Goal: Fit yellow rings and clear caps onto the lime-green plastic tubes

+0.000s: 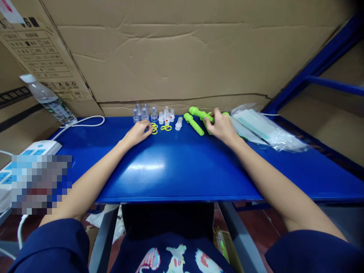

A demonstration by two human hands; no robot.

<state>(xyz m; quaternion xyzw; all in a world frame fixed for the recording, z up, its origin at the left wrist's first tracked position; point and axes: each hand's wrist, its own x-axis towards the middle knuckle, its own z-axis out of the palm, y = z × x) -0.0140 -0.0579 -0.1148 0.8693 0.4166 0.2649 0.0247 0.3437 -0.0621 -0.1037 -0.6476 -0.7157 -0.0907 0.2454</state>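
Observation:
My left hand (140, 131) rests on the blue table with its fingers curled together at the edge of several thin yellow rings (154, 129). Whether a ring is between the fingertips is hidden. More yellow rings (166, 128) lie just to the right. Behind them stand clear plastic domes (145, 111) and small clear caps with white bases (161, 118); one such cap (179, 123) sits apart. My right hand (222, 123) is closed around a bright green plastic tube (200, 113), among other green pieces partly covered by the hand. Another green tube (193, 124) lies beside it.
Clear plastic bags (273, 132) lie right of my right hand. On the left are a leaning water bottle (49, 99), a white cable (91, 117) and a power strip (42, 146). Cardboard (176, 57) walls off the back; a blue metal frame (315, 62) rises at the right.

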